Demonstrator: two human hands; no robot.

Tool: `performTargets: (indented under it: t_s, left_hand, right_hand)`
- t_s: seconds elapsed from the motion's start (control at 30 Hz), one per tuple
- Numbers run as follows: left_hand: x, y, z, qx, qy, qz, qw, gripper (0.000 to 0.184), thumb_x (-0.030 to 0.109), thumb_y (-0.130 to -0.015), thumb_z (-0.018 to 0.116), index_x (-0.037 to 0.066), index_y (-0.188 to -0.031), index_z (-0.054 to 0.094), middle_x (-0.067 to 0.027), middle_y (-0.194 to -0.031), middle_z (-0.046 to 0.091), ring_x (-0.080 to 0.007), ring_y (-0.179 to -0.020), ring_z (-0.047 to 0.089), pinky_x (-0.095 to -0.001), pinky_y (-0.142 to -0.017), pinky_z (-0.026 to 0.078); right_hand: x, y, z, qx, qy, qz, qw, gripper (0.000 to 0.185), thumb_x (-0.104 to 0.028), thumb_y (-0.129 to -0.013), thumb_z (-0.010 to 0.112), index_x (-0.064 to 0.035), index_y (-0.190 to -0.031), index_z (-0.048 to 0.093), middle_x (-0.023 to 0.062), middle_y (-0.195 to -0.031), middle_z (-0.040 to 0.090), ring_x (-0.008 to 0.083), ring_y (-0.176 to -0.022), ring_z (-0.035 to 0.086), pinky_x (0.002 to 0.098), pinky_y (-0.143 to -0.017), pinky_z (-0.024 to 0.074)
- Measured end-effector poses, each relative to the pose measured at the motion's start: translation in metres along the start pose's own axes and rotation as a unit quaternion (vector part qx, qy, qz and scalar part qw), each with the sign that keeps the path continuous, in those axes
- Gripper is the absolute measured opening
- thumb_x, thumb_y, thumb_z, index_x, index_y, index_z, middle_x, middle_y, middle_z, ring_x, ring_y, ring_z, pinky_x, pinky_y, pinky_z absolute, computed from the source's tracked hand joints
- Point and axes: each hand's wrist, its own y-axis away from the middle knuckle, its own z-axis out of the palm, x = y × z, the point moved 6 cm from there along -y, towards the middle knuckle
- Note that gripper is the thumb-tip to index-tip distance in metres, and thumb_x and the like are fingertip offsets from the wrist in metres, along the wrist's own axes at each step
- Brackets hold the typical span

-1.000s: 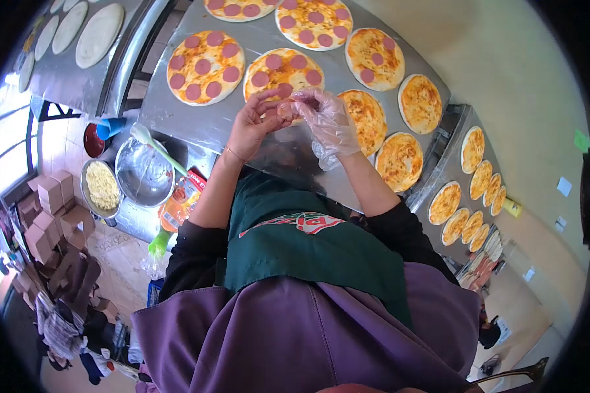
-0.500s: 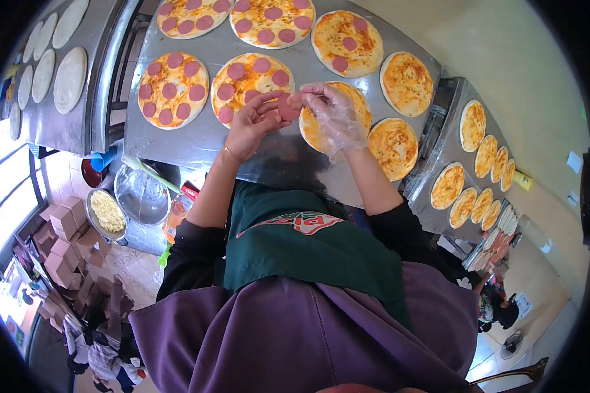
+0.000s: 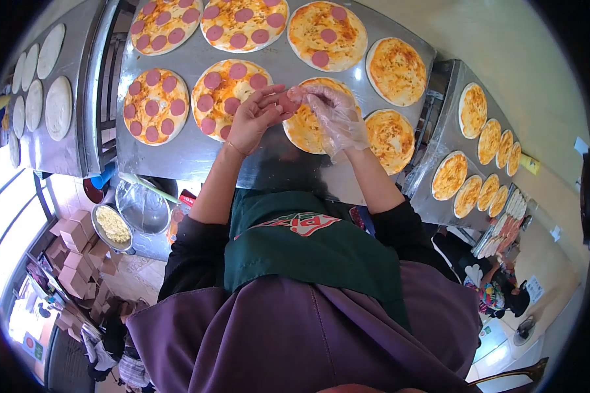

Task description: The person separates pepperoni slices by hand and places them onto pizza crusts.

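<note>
Pinched between the thumb and fingers of the bare left hand [image 3: 252, 123], a round pink slice [image 3: 288, 103] sits between the two hands, above the work table [image 3: 190, 165]. The right hand [image 3: 337, 118], in a clear plastic glove, has its fingertips drawn together on the slice's upper edge, pinching it; the glove blurs the exact contact.

Clock directions run from the slice. Just beside it at three o'clock, a cheese-covered pizza [image 3: 306, 131] lies partly under the gloved hand. At nine o'clock, a pizza with pink rounds [image 3: 224, 82] reaches behind the bare fingers, and another full one [image 3: 155, 107] lies beyond it. Two more topped pizzas stand at ten and eleven o'clock; the one at one o'clock [image 3: 337, 49] carries three rounds. Plain cheese pizzas lie at two o'clock and between three and four, where a second table [image 3: 421, 196] bears more.

At six o'clock, the green apron [image 3: 308, 255] shows a red-and-white logo [image 3: 303, 224]; its letters seem to read "PIZ", the rest lost in the folds. At eight o'clock are a bowl of pale shreds [image 3: 113, 224], a larger metal bowl [image 3: 144, 208] and a red packet [image 3: 187, 198] whose print is too small to read. Another person in a black cap [image 3: 519, 299] is between four and five o'clock, near an illegible wall notice [image 3: 535, 289].
</note>
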Motion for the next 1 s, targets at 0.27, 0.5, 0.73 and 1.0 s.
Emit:
performTargets:
  t_s: [0.27,0.5,0.73,1.0]
  left_hand:
    - [-0.004,-0.013,0.016,-0.003,0.017,0.018,1.0,0.044,-0.002,-0.091,0.053,-0.002,-0.134,0.041,-0.0168,-0.13,0.052,-0.0235,-0.113,0.058,-0.0361,-0.099,0.049]
    - [-0.006,-0.015,0.021,-0.009,0.004,0.025,1.0,0.045,-0.003,-0.091,0.053,-0.003,-0.134,0.04,-0.0179,-0.13,0.053,-0.0225,-0.113,0.058,-0.035,-0.098,0.05]
    - [-0.008,-0.019,0.022,0.009,-0.012,0.009,1.0,0.044,-0.003,-0.092,0.053,-0.003,-0.134,0.041,-0.0172,-0.129,0.054,-0.0216,-0.112,0.059,-0.0335,-0.096,0.051]
    - [-0.012,-0.023,0.024,0.009,-0.006,-0.01,1.0,0.044,-0.002,-0.092,0.052,-0.001,-0.135,0.04,-0.0149,-0.125,0.056,-0.0221,-0.107,0.062,-0.0333,-0.094,0.052]
  right_hand:
    - [0.005,0.006,-0.016,0.06,0.098,-0.024,0.993,0.014,-0.005,-0.09,0.062,0.0017,-0.102,0.065,0.0071,-0.094,0.068,0.0124,-0.086,0.064,0.0243,-0.08,0.0506]
    - [0.012,0.008,-0.025,0.092,0.108,-0.026,0.99,0.013,-0.007,-0.085,0.068,0.0009,-0.096,0.066,0.0054,-0.084,0.068,0.01,-0.075,0.063,0.0243,-0.069,0.0512]
    - [0.005,0.008,-0.029,0.112,0.151,-0.027,0.982,0.013,-0.009,-0.085,0.069,0.0004,-0.093,0.066,0.0045,-0.079,0.068,0.0089,-0.072,0.063,0.0233,-0.066,0.0508]
    - [0.019,0.008,-0.042,0.153,0.037,0.143,0.977,0.019,-0.02,-0.089,0.067,-0.0024,-0.095,0.067,0.0008,-0.084,0.065,0.0072,-0.067,0.055,0.022,-0.062,0.0466]
